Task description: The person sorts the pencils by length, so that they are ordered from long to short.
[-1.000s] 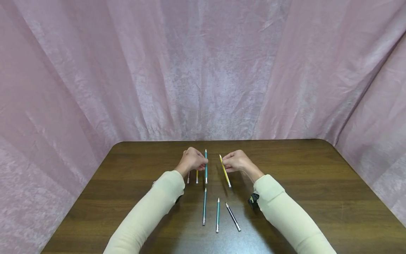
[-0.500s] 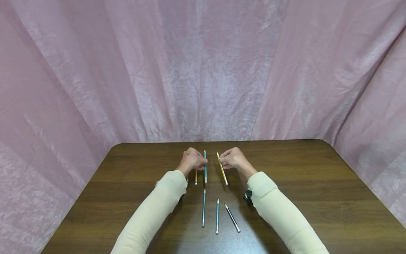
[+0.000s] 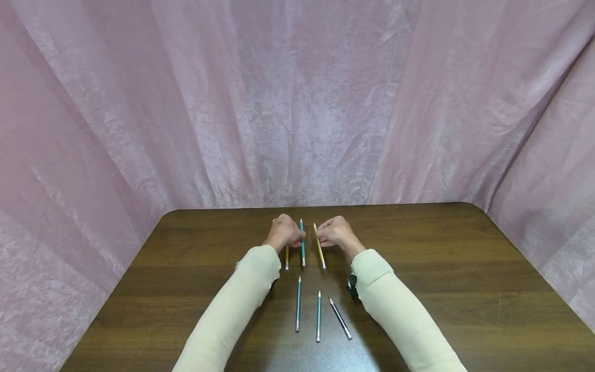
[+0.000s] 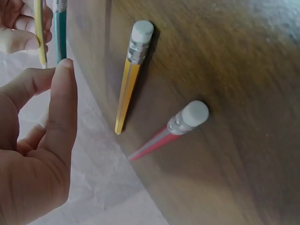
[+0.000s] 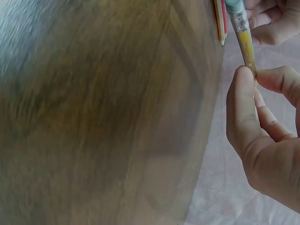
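My left hand (image 3: pixel 285 231) pinches a teal pencil (image 3: pixel 303 253) between thumb and finger, its white tip pointing to the far edge. Just to the right, my right hand (image 3: pixel 337 232) pinches a yellow pencil (image 3: pixel 321 254), slightly slanted, with its eraser end toward me. A narrow gap separates the two held pencils in the head view. Below my left hand, an orange-yellow pencil (image 4: pixel 126 91) and a red pencil (image 4: pixel 157 144) lie on the table, white erasers toward me. The left arm hides the red one in the head view.
Nearer to me on the brown wooden table (image 3: pixel 465 268) lie a dark teal pencil (image 3: pixel 298 305), a green-teal pencil (image 3: pixel 318 316) and a slanted black pencil (image 3: pixel 341 319). A pink curtain (image 3: pixel 316 103) hangs behind the far edge.
My right hand has moved left with the yellow pencil, closer to the teal one, and the yellow pencil slants less. My left hand holds nearly the same place. The red pencil's end has become hidden.
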Demonstrator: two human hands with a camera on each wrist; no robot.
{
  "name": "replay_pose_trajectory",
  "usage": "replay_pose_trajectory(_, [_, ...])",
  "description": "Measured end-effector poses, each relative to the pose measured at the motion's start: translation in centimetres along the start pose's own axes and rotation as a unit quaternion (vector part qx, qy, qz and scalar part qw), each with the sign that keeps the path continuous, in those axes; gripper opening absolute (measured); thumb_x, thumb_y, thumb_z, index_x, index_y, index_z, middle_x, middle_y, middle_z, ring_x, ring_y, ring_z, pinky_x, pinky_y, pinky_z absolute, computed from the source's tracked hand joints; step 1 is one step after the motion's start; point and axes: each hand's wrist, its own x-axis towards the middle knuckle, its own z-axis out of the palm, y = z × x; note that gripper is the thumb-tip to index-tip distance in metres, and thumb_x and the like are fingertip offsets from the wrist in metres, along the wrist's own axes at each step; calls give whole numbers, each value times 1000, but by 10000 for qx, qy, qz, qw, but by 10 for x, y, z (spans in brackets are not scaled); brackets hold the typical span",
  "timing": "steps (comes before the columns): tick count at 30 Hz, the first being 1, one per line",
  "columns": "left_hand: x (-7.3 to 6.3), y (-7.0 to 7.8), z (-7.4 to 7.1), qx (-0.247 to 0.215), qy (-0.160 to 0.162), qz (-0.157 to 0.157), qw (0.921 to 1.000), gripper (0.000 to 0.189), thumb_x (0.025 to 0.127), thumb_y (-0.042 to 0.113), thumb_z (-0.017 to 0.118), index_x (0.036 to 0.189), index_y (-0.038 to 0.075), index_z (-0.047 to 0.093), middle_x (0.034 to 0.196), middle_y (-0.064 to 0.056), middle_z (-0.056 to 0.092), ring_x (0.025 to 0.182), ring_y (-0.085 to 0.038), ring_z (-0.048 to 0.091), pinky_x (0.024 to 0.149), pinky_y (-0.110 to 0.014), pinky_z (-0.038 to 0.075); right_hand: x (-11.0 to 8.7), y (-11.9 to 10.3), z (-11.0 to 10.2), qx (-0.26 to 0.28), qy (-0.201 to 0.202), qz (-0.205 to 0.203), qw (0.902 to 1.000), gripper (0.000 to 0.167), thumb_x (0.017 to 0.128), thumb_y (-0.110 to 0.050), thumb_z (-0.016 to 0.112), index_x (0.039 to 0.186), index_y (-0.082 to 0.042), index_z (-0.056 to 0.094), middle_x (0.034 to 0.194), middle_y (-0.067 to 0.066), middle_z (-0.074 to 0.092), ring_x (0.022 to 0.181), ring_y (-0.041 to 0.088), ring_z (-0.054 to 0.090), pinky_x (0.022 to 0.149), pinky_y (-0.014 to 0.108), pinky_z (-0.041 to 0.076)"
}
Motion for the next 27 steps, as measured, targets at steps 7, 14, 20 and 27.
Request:
replay_pose_trajectory(7, [0, -1, 3, 486, -155, -28, 9987, 18, 86, 2, 74, 70, 0, 68, 65, -13, 70, 60, -21, 72, 62, -31, 63, 3, 2, 6, 127, 117, 73, 9998, 12, 87, 7, 63, 99, 8, 68, 76, 10, 64, 68, 17, 65, 69, 29, 63])
replay_pose_trajectory(14, [3, -2, 5, 752, -72, -173, 9970, 16, 84, 2, 76, 72, 0, 65, 61, -9, 65, 51, -17, 68, 56, -29, 62, 5, 6, 10, 149, 252, 133, 9995, 10, 86, 8, 65, 95, 8, 68, 70, 8, 62, 62, 15, 62, 67, 29, 63])
replay_pose_trajectory(20, [7, -2, 9, 856, -140, -179, 9961, 16, 84, 3, 77, 74, 0, 65, 60, -8, 65, 45, -14, 64, 53, -27, 60, 7, 8, 12, 17, 343, 116, 9993, 8, 85, 7, 65, 92, 7, 69, 68, 8, 62, 61, 15, 63, 64, 29, 63])
replay_pose_trajectory(27, [10, -3, 14, 816, -155, -205, 9963, 16, 84, 3, 78, 78, -2, 64, 67, -12, 65, 45, -13, 64, 48, -24, 58, 12, 10, 14, -364, 454, 235, 9980, 7, 84, 6, 66, 88, 6, 71, 63, 7, 62, 57, 13, 62, 59, 26, 62])
